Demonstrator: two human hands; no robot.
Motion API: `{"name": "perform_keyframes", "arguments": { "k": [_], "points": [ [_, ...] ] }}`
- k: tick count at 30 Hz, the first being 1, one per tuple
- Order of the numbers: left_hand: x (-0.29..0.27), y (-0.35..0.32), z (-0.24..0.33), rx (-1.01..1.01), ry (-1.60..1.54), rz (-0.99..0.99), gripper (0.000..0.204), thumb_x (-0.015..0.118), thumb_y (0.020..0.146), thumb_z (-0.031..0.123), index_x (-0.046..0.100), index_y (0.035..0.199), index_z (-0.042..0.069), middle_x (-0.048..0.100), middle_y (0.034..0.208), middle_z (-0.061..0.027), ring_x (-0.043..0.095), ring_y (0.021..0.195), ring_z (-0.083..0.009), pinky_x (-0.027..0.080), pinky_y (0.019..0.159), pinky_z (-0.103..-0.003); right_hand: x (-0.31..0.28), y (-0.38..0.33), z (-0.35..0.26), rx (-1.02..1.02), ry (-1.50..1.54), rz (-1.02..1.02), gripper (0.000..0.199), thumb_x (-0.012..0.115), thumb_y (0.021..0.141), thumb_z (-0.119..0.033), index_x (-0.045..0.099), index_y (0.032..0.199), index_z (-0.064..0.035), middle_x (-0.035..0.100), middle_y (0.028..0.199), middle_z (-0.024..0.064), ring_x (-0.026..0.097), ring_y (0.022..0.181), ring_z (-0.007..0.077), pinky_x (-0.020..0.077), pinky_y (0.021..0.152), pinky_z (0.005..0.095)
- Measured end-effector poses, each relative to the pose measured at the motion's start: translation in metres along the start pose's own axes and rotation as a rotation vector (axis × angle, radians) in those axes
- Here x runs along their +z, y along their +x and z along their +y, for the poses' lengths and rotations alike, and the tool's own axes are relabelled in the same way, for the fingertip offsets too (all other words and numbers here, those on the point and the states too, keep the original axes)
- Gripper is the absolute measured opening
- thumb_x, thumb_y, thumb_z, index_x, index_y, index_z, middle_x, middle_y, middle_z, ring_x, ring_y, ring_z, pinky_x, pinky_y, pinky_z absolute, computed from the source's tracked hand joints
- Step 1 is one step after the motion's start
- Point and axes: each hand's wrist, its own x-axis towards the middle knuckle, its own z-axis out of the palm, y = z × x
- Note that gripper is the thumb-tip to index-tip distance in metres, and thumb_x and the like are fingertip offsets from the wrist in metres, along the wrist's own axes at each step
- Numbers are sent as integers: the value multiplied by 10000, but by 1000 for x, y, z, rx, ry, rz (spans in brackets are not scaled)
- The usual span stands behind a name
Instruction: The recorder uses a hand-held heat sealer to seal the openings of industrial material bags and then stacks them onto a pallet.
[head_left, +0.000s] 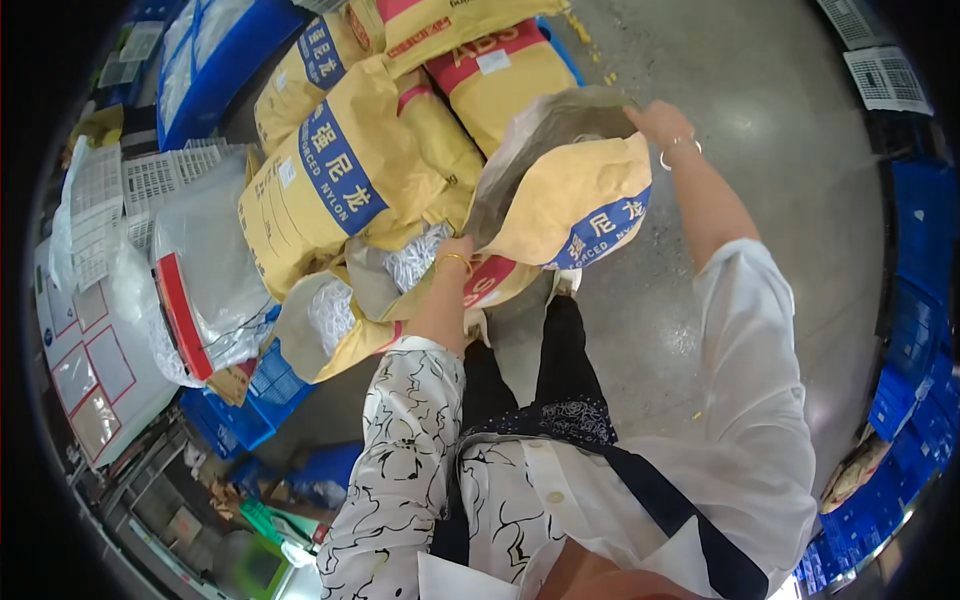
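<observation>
A large yellow paper sack point(580, 195) with a blue printed band hangs open-mouthed before me, its grey lining showing. My right hand point(663, 126) grips the far right of its rim, fingers closed on the paper. At the near left edge of the same sack, my left hand point(456, 252) is closed on the rim; its fingertips are partly hidden. Below and left of that hand, an open sack point(372, 282) holds white shredded strips point(415, 258). Another open sack point(345, 365) beside it shows similar white strips point(330, 312).
Full yellow sacks point(330, 170) lie piled at the far left and centre. White plastic baskets point(165, 178) and a clear-wrapped stack with a red bar point(182, 315) stand left. Blue crates point(920, 250) line the right side. Grey concrete floor point(780, 130) stretches between.
</observation>
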Motion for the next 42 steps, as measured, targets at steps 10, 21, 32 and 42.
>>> {"name": "perform_keyframes", "arguments": {
  "k": [10,21,32,42],
  "points": [
    [-19,36,-60,698,1498,-155,400,437,928,287,708,1012,6,668,1078,-231,643,1031,-372,508,891,-449,71,24,40,-402,-346,-444,268,556,807,-218,714,937,-45,719,908,165,707,781,312,542,682,445],
    [40,-71,-89,598,1311,-372,479,376,976,384,708,1075,53,665,1133,-195,639,1071,-344,501,890,-457,193,-162,174,186,434,35,542,512,895,-473,690,982,32,666,949,293,654,941,417,509,795,459],
    [14,-39,-104,1192,1670,-509,419,340,986,250,657,1108,5,653,1115,-229,636,1052,-380,506,870,-503,330,-442,182,749,399,299,549,480,915,-465,684,976,40,641,981,307,602,977,484,491,857,498],
    [45,-70,-84,1855,1819,-487,307,435,901,166,705,937,24,686,954,-226,677,901,-377,532,799,-486,404,-590,1,1150,1344,847,495,574,889,-367,651,912,121,661,762,241,675,811,273,474,707,422]
  ]
}}
